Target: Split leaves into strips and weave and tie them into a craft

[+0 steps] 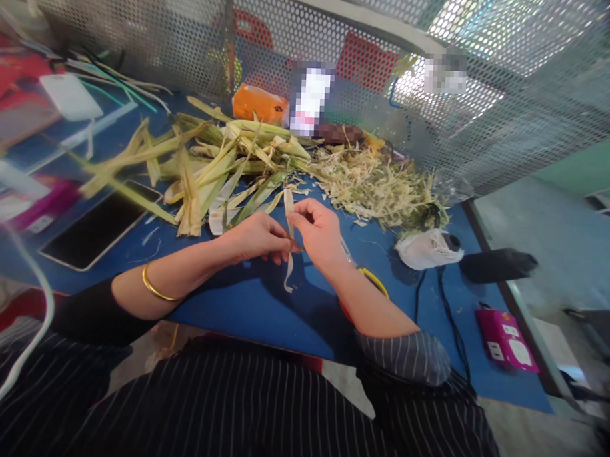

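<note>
Over the blue table, a thin pale strip of plant husk point(289, 273) hangs between my hands. My left hand point(260, 239) pinches it near the middle, fingers closed. Just above, my right hand point(319, 230) has thumb and forefinger closed on the strip's upper part. The strip's short upper end stands above the fingers, and its curled lower end dangles below. Beyond my hands lies a heap of long yellow-green husk leaves point(191, 184). To its right is a pile of fine shredded husk point(371, 181).
Yellow-handled scissors point(374, 281) lie partly hidden under my right forearm. Thread cones, one white point(424, 251) and one black point(498, 264), stand at right near a magenta box point(507, 339). A dark phone point(99, 225) lies left. Perforated metal mesh point(312, 29) borders the table's back.
</note>
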### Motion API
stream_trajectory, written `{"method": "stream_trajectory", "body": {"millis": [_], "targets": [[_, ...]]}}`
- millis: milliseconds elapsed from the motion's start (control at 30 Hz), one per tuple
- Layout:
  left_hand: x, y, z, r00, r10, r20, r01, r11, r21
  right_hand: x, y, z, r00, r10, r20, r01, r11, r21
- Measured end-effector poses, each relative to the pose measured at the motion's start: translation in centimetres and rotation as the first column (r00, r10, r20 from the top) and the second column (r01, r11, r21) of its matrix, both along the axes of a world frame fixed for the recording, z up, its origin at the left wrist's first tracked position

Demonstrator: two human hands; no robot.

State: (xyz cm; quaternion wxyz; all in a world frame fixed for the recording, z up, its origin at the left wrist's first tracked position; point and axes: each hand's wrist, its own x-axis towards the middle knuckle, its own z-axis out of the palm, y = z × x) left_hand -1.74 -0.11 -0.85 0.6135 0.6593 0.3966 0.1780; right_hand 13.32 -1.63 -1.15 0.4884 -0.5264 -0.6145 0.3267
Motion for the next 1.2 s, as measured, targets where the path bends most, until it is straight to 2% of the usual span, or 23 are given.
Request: {"method": "stream_trajectory", "body": {"millis": [67, 167, 233, 300, 433, 533, 633, 700, 767, 833, 933, 1000, 1033, 1100, 1200], "targets": [[0.0, -0.1, 0.0, 1.000, 0.001, 0.016, 0.000, 1.000, -0.028, 0.1, 0.1, 0.0, 1.000, -0.012, 0.002, 0.012, 1.000, 0.003], [0.1, 0.0, 0.1, 0.995, 0.077, 0.071, -0.072, 0.995, -0.072, 0.9, 0.6, 0.5, 0.999, -0.003, 0.049, 0.002, 0.999, 0.032], [0.0, 0.1, 0.1, 0.982, 0.148, 0.116, -0.135, 0.984, -0.113, 1.9, 0.9, 1.2, 0.993, 0.027, 0.116, -0.034, 0.997, 0.062], [0.0, 0.3, 0.3, 0.967, 0.200, 0.155, -0.176, 0.972, -0.155, 2.9, 1.1, 2.2, 0.967, 0.108, 0.231, -0.123, 0.991, 0.053], [-0.3, 0.7, 0.7, 0.950, 0.238, 0.202, -0.204, 0.963, -0.177, 4.6, 0.9, 3.9, 0.817, 0.352, 0.456, -0.319, 0.936, -0.150], [-0.5, 0.7, 0.7, 0.957, 0.216, 0.193, -0.194, 0.973, -0.125, 5.2, 0.9, 4.2, 0.768, 0.402, 0.499, -0.346, 0.915, -0.205], [-0.4, 0.4, 0.4, 0.965, 0.186, 0.186, -0.170, 0.981, -0.098, 5.1, 1.1, 3.7, 0.761, 0.329, 0.558, -0.334, 0.938, -0.097], [-0.3, 0.4, 0.3, 0.953, 0.224, 0.203, -0.193, 0.968, -0.162, 4.8, 1.2, 3.4, 0.744, 0.174, 0.646, -0.288, 0.955, 0.074], [-0.2, 0.4, 0.2, 0.918, 0.315, 0.242, -0.248, 0.930, -0.270, 4.3, 0.9, 3.4, 0.703, -0.041, 0.710, -0.245, 0.923, 0.296], [-0.1, 0.5, 0.3, 0.865, 0.403, 0.297, -0.286, 0.885, -0.369, 3.6, 0.3, 3.5, 0.637, -0.124, 0.761, -0.324, 0.852, 0.410], [-0.2, 0.7, 0.6, 0.797, 0.477, 0.370, -0.295, 0.843, -0.451, 2.2, -0.7, 3.4, 0.444, -0.059, 0.894, -0.568, 0.753, 0.331], [-0.2, 0.8, 0.8, 0.778, 0.491, 0.393, -0.292, 0.835, -0.465, 1.3, -1.2, 2.9, 0.304, -0.122, 0.945, -0.631, 0.717, 0.296], [-0.2, 0.7, 0.8, 0.775, 0.494, 0.393, -0.294, 0.834, -0.467, 0.9, -1.3, 2.6, 0.258, -0.160, 0.953, -0.644, 0.706, 0.293], [-0.2, 0.7, 0.8, 0.775, 0.498, 0.389, -0.301, 0.832, -0.466, 0.5, -1.4, 1.9, 0.218, -0.208, 0.954, -0.656, 0.693, 0.301], [-0.1, 0.6, 0.8, 0.768, 0.512, 0.384, -0.323, 0.828, -0.457, 0.4, -1.2, 1.3, 0.241, -0.230, 0.943, -0.660, 0.674, 0.333]]}}
